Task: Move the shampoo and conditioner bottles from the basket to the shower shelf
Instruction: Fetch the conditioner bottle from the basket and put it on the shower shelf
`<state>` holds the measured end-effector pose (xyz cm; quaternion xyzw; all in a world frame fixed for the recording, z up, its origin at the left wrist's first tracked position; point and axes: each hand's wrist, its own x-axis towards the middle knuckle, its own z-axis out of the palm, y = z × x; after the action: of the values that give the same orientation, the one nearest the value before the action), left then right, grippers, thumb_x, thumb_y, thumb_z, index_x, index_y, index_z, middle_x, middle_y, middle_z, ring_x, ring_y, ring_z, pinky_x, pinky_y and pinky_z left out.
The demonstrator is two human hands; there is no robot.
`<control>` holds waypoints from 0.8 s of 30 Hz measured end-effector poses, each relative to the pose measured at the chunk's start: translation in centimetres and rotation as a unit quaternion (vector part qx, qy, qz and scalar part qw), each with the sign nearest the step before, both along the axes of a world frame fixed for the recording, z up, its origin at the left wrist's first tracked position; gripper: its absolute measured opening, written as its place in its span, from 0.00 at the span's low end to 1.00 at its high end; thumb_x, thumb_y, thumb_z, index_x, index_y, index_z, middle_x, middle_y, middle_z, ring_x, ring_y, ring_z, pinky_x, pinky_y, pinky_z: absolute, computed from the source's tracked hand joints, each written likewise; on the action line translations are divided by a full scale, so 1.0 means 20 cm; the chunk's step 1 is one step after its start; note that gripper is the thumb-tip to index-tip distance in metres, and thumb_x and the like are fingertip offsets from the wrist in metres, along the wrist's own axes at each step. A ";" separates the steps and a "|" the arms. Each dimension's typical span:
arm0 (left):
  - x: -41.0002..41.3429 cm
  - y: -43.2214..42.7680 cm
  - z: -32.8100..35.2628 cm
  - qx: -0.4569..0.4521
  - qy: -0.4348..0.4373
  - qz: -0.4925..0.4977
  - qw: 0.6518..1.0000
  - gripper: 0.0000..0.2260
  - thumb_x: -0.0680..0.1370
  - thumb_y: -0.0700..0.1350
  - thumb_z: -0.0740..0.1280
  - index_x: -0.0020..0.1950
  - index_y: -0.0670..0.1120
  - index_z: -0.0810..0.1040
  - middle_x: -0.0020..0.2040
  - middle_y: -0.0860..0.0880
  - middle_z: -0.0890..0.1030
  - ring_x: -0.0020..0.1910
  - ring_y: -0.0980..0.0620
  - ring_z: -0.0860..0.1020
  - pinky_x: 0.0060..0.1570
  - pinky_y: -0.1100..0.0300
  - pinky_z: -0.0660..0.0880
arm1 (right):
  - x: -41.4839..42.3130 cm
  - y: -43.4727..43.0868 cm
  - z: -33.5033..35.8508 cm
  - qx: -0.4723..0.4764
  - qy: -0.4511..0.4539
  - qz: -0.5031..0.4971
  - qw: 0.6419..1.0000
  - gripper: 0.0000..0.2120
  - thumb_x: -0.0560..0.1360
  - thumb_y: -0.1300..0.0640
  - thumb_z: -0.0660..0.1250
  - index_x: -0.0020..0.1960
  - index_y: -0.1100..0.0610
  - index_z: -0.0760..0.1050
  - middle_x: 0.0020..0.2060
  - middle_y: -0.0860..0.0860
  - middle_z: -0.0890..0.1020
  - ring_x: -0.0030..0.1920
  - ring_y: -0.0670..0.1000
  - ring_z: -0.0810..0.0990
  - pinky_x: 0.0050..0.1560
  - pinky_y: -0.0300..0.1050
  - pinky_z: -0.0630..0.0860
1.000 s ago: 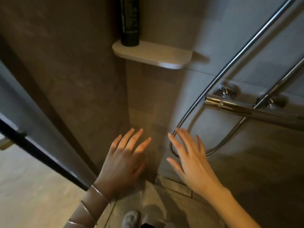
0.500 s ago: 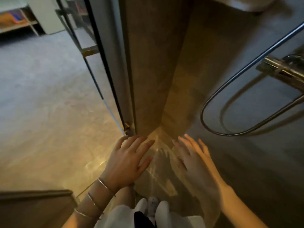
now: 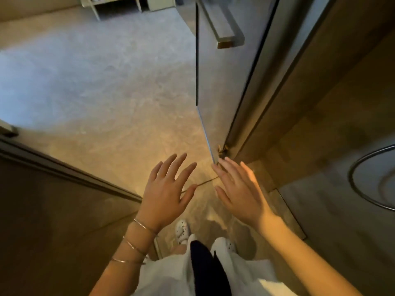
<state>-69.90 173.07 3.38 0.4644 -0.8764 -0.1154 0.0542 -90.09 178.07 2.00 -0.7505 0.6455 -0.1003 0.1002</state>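
My left hand (image 3: 166, 190) and my right hand (image 3: 239, 189) float side by side in front of me, fingers spread and straight, holding nothing. Thin bangles circle my left wrist. Both hands hover above the floor at the shower doorway. No bottle, basket or shower shelf is in view.
An open glass shower door (image 3: 215, 82) with a bar handle (image 3: 226, 28) stands just ahead of my right hand. A loop of shower hose (image 3: 363, 178) hangs at the right edge. Dark wall panels flank me. Marbled bathroom floor (image 3: 96, 82) stretches left; a shelf unit (image 3: 115, 3) stands far back.
My view has swung left and down, away from the shower corner with the shelf and dark bottle, toward the doorway and bathroom floor. Both hands stay empty and spread.
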 end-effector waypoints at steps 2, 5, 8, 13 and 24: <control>0.10 -0.07 -0.03 0.010 -0.001 0.007 1.000 0.22 0.79 0.58 0.53 0.70 0.52 0.69 0.72 0.46 0.67 0.71 0.44 0.63 0.66 0.44 0.62 | 0.12 -0.09 -0.04 0.015 0.000 0.016 1.000 0.22 0.76 0.49 0.53 0.69 0.52 0.62 0.67 0.54 0.72 0.69 0.53 0.67 0.69 0.54 0.59; 0.26 -0.20 -0.08 0.024 -0.010 0.036 0.999 0.23 0.78 0.58 0.52 0.70 0.51 0.69 0.70 0.46 0.70 0.70 0.43 0.65 0.66 0.44 0.62 | 0.24 -0.21 -0.08 0.032 0.021 0.037 0.999 0.22 0.76 0.49 0.53 0.69 0.52 0.63 0.67 0.54 0.72 0.69 0.54 0.67 0.67 0.53 0.58; 0.38 -0.33 -0.10 0.041 -0.016 0.055 0.998 0.24 0.78 0.58 0.51 0.70 0.51 0.69 0.69 0.46 0.71 0.69 0.43 0.66 0.65 0.42 0.63 | 0.31 -0.33 -0.09 0.044 0.028 0.061 0.997 0.21 0.77 0.48 0.54 0.68 0.53 0.67 0.66 0.53 0.73 0.69 0.54 0.68 0.66 0.53 0.62; 0.47 -0.50 -0.09 0.046 -0.006 0.060 0.997 0.24 0.78 0.58 0.50 0.69 0.50 0.70 0.67 0.45 0.73 0.67 0.43 0.68 0.65 0.42 0.64 | 0.40 -0.53 -0.06 0.064 0.014 0.078 0.995 0.23 0.76 0.46 0.52 0.67 0.53 0.69 0.65 0.54 0.74 0.69 0.56 0.68 0.66 0.56 0.64; 0.52 -0.87 -0.08 0.051 -0.017 0.121 0.991 0.23 0.78 0.58 0.51 0.68 0.50 0.71 0.68 0.46 0.72 0.68 0.43 0.68 0.65 0.42 0.66 | 0.42 -1.20 -0.01 0.045 0.018 0.159 0.986 0.21 0.75 0.49 0.55 0.65 0.55 0.71 0.63 0.54 0.76 0.64 0.56 0.73 0.61 0.54 0.70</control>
<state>-59.60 155.73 1.83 0.5709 -0.8077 -0.1443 0.0290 -81.77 154.12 1.77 -0.8399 0.5238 -0.0403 0.1364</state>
